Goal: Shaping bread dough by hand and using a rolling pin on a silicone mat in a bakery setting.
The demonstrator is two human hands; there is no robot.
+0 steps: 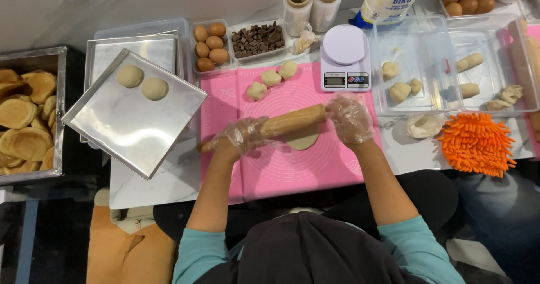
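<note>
- Head view, looking straight down: the left hand point(241, 136) and right hand point(350, 118), both in thin clear plastic gloves, sit on the two ends of a long light-brown wooden rolling pin point(281, 125).
- Left fingers are curled loosely over the pin's end; the right palm presses flat-ish on the other end, more a push than a clamp.
- Under the pin's middle lies a flattened pale beige disc of dough point(302, 139), on the pink silicone baking mat point(292, 168).
- My guess is that dough is soft, light and a bit sticky, tears if pulled, so lift it by the edge with flat fingers. The pin is stiff; holding it by the ends makes sense.
- Nearby: three small dough lumps point(271, 78) on the mat's far edge, a white digital kitchen scale point(345, 64), a square shiny metal tray point(140, 132) with two dough balls point(142, 82).
</note>
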